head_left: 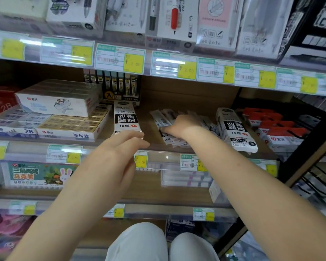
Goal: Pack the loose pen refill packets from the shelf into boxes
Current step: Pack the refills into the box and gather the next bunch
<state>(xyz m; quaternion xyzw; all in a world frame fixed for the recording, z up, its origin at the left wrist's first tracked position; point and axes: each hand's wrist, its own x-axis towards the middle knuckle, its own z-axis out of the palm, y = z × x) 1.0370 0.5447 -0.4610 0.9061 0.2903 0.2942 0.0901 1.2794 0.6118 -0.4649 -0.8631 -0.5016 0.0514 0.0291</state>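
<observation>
1. Hands reach into a wooden shelf (pixel 149 131) and stay apart, each on its own thing.
2. The left hand (pixel 119 147) is spread, with the fingers nearly straight. Its fingertips (pixel 142 137) are at the near end of a white refill box (pixel 127 119), which lies flat and runs straight ahead of that hand.
3. The right hand (pixel 179 125) lies on top of the loose refill packets (pixel 159 118), a fanned pile just right of the left hand's box. The thumb sits against the pile's near left edge. The fingers are hidden behind the back of the hand, so I cannot tell whether it grips the packets or only rests on them.
4. A second white refill box (pixel 235 129) lies just right of the right forearm, angled, with its near end at the shelf's front edge.
5. Left of the left hand stand stacked eraser cartons (pixel 72 127).
6. Beyond the second box, further right, sit red-topped packs (pixel 271 127).
7. Under both wrists runs a rail of yellow price tags (pixel 140 161).
8. Below the arms, two knees in pale trousers (pixel 139 242) show.
</observation>
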